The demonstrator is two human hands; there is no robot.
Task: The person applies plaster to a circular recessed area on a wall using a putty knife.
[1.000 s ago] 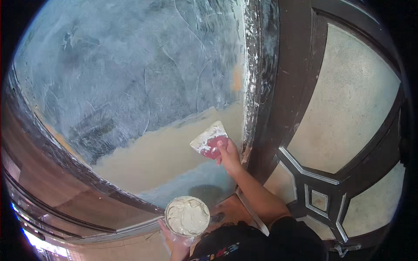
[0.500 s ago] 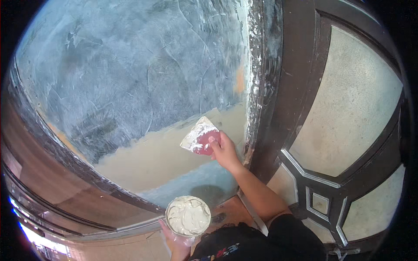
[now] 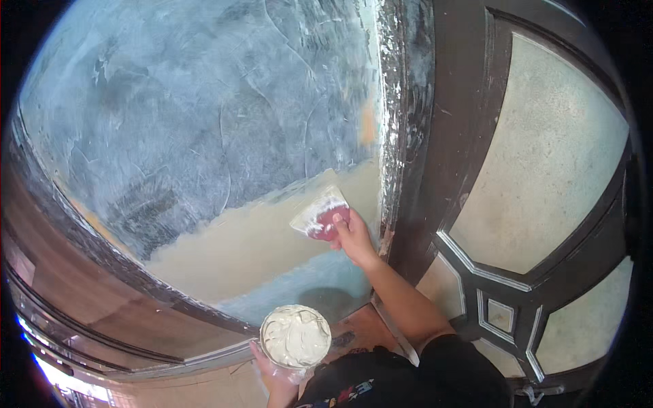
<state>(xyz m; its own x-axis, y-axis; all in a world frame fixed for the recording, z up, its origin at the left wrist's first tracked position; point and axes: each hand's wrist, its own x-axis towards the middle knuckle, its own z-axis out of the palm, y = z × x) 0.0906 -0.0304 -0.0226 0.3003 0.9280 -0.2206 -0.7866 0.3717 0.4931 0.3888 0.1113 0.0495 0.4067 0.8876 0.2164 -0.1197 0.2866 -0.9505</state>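
Note:
My right hand (image 3: 355,238) is closed around the red grip of a putty knife (image 3: 324,212), thumb on top. White filler smears its wide blade, whose edge is against or very close to the wall; I cannot tell which. A pale beige band of filler (image 3: 238,238) runs across the lower part of the bluish-grey wall panel (image 3: 204,122). Low in front of my body, my left hand (image 3: 275,374) holds a round tub from the side and below. Creamy off-white filler (image 3: 296,335) with swirled ridges nearly fills the tub.
A dark wooden frame post (image 3: 401,122), spotted with white, borders the panel on the right. Beyond it stands a dark door with pale panels (image 3: 544,156). Brown wooden moulding (image 3: 81,272) curves along the left. Tan floor (image 3: 197,387) shows below.
The putty knife has shifted slightly right along the beige band, and its blade shows less white filler than before. The tub stays almost in place; the whole view has moved a little.

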